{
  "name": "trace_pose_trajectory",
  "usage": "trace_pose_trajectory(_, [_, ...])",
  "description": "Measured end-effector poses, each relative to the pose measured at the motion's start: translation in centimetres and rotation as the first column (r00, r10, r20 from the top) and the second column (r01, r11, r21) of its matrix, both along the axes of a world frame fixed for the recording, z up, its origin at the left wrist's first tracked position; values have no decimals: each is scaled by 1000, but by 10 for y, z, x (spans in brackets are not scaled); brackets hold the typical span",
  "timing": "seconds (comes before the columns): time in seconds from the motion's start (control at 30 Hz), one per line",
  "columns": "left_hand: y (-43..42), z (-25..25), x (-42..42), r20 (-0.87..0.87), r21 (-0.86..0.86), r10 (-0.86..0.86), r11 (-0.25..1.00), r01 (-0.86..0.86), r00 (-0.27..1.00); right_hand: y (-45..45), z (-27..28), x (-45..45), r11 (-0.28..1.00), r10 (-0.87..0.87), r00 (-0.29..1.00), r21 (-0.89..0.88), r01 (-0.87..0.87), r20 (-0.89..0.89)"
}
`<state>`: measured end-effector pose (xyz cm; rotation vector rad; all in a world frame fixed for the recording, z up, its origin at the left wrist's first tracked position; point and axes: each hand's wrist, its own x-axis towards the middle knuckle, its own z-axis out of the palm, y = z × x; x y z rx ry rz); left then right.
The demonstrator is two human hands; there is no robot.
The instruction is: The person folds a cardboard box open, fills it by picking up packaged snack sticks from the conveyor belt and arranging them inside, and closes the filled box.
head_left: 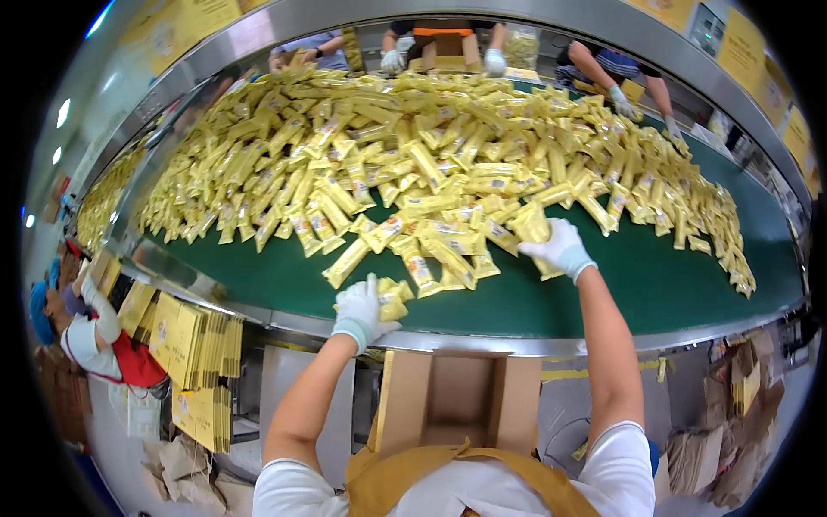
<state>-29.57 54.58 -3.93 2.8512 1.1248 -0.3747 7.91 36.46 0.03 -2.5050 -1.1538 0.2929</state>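
Observation:
Yellow wrapped snack packets [444,254] lie heaped on a green conveyor belt [284,267]. My left hand [360,312], in a white glove, is at the belt's near edge, its fingers curled round a few yellow packets [394,299]. Farther right, my right hand [562,248], also gloved, grips packets [531,224] at the front of the heap; its palm side is partly hidden. Just below the belt's metal edge, between my arms, stands an open cardboard box [461,401] with its inside bottom showing.
Across the belt, several people work with gloved hands [494,62], one by a cardboard box [448,53]. At left, a person in a red apron [138,355] stands near stacked yellow flat cartons [194,345]. Brown cardboard [698,457] lies at lower right. A metal rim [517,346] edges the belt.

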Motion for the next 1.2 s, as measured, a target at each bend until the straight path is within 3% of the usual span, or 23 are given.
trace_pose_trajectory(0.07, [-2,6,-6,-2,-59,-24,998,24,1000,17,-9,22,999,7,979,44,2,-203])
trace_pose_trajectory(0.1, [-1,21,-7,37,-149,-13,989,18,999,23,-32,34,998,-48,971,25,55,-233])
trace_pose_trajectory(0.13, [15,19,-10,170,-337,60,942,1,984,20,-13,21,999,-29,906,-42,12,-422])
trace_pose_trajectory(0.2, [52,8,-17,383,-661,258,747,68,887,23,-31,14,982,-52,981,-186,17,-189])
trace_pose_trajectory(0.23, [55,17,-18,541,-600,382,799,26,749,21,-31,6,974,-21,998,-227,6,-63])
trace_pose_trajectory(0.27, [73,21,-15,564,-541,359,841,5,744,21,-27,4,965,13,999,-260,-25,-47])
trace_pose_trajectory(0.33, [97,33,-6,530,-634,468,773,-37,707,13,-23,-2,939,77,997,-335,-81,-24])
trace_pose_trajectory(0.43, [124,30,14,289,-369,225,923,-108,931,-7,-26,-5,918,166,986,-370,-144,29])
trace_pose_trajectory(0.47, [122,27,15,259,-424,253,897,-126,932,-16,-30,-8,915,187,981,-371,-157,46])
trace_pose_trajectory(0.53, [110,24,17,191,-528,306,833,-165,933,-42,-31,-17,956,157,983,-237,-174,-92])
trace_pose_trajectory(0.57, [106,24,18,169,-513,257,847,-138,951,-51,-30,-23,951,165,984,-256,-175,-61])
trace_pose_trajectory(0.67, [69,18,10,87,-95,30,995,-22,996,-79,-32,-47,931,255,958,-299,-207,131])
trace_pose_trajectory(0.73, [50,8,4,52,-2,-9,1000,9,999,-89,-33,-57,937,267,940,-286,-202,212])
trace_pose_trajectory(0.8, [40,5,-4,141,8,19,1000,-21,990,-96,-34,-66,958,213,955,-237,-162,207])
trace_pose_trajectory(0.83, [39,2,-4,124,40,27,999,-33,992,-99,-39,-68,961,247,920,-195,-194,305])
trace_pose_trajectory(0.9, [38,-3,-3,94,105,41,993,-51,995,-93,-35,-71,957,170,957,-269,-105,234])
trace_pose_trajectory(1.0, [38,12,5,-30,-1,69,998,-69,997,-81,-36,-68,931,62,976,-366,19,208])
trace_pose_trajectory(1.07, [35,10,0,46,8,50,999,-50,998,-75,-39,-70,919,-25,977,-379,106,211])
trace_pose_trajectory(1.2, [17,-2,-12,129,48,34,998,-40,991,-88,-34,-84,945,79,970,-327,1,230])
